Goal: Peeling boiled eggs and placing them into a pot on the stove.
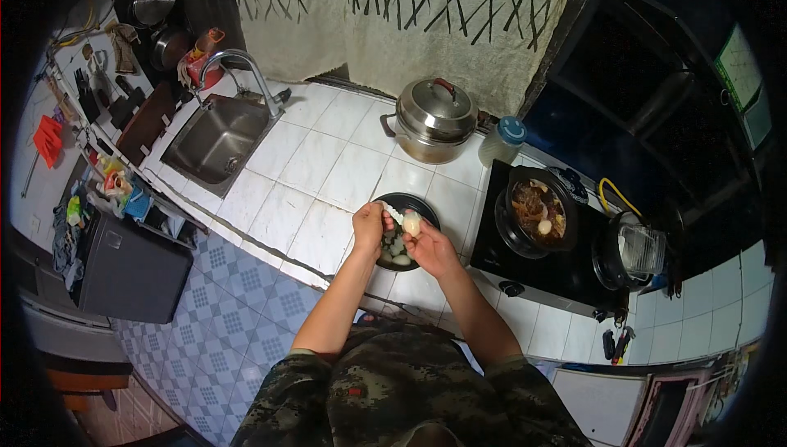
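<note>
My right hand [432, 249] holds a pale, mostly bare boiled egg [412, 224] between its fingers. A strip of cracked white eggshell [392, 211] stretches from the egg to my left hand [370, 225], whose fingertips pinch its other end. Both hands are above a dark round bowl [424, 203] on the tiled counter. In the bowl, partly hidden by the hands, lie an egg [401, 260] and pale pieces that look like shell, seemingly in water. To the right, a dark clay pot [539, 212] of brown food with a whitish egg on top sits on the gas stove.
A lidded steel pot [435, 121] and a jar with a blue lid [503, 142] stand behind the bowl. The black gas stove [492, 250] is at right, with another pan and wire rack [641, 250]. A steel sink [215, 136] with a curved faucet [243, 59] lies at left.
</note>
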Available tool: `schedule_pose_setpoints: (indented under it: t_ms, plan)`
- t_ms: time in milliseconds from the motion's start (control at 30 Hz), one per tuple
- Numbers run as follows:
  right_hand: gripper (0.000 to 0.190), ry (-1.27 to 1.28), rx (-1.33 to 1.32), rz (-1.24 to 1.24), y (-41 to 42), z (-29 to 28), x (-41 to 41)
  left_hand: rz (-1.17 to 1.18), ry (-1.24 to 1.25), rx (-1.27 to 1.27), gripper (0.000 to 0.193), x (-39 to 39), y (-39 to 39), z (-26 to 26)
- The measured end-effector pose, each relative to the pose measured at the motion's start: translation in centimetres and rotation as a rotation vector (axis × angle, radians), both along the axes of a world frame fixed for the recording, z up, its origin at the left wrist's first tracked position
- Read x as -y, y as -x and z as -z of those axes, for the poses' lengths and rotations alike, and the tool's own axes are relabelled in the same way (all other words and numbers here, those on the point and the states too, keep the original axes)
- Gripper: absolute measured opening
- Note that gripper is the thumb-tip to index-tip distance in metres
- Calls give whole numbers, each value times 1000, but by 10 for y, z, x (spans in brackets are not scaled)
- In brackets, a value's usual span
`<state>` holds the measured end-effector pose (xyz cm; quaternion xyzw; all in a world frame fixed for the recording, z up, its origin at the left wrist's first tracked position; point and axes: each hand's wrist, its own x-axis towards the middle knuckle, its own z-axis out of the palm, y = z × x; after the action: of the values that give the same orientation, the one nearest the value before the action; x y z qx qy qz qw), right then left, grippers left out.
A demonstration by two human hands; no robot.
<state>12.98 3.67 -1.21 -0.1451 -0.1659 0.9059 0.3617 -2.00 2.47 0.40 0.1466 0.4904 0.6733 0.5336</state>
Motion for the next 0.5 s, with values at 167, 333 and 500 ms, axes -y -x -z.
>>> schedule_pose_setpoints:
  t_ms: [167,333,500]
  plan:
    - [33,39,-65,-31,-3,1,1,-21,-8,103,15,-5,5,4]
    - [34,11,-55,10,-8,3,0,-5,48,-158,19,-5,11,19]
    - [30,-50,110,170,-7,9,1,237,113,-979,10,6,0,38]
